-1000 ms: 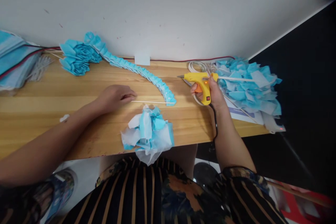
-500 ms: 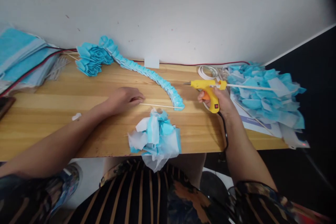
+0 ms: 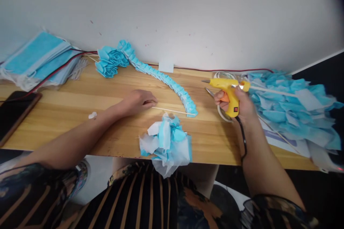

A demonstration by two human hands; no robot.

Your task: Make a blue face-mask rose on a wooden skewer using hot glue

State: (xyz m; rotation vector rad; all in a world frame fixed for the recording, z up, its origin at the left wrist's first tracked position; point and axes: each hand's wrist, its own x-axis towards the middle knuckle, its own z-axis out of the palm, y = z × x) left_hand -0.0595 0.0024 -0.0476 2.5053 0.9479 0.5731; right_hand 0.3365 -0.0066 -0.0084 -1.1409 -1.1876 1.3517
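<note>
My left hand [image 3: 141, 102] pinches one end of a thin wooden stick [image 3: 172, 110], which runs right to the near end of a curved chain of folded blue pieces [image 3: 168, 80]. In my right hand [image 3: 243, 103] is a yellow hot glue gun [image 3: 224, 86], its nozzle pointing left above the table and a long white glue stick [image 3: 271, 90] sticking out behind. A crumpled heap of blue and white mask fabric [image 3: 168, 139] lies at the table's front edge, between my arms. Partly hidden under the right hand are scissors [image 3: 209, 92].
Folded blue rosettes [image 3: 110, 61] lie by the wall. Stacked face masks [image 3: 43, 55] and a phone [image 3: 17, 111] occupy the left. A large pile of blue fabric pieces [image 3: 292, 111] covers the right, over a printed sheet [image 3: 292, 143]. A red-black cable [image 3: 209, 69] runs along the wall.
The view has shifted left, showing more of the phone. My right hand has moved a little with the glue gun, uncovering the scissors. My left hand still holds the stick.
</note>
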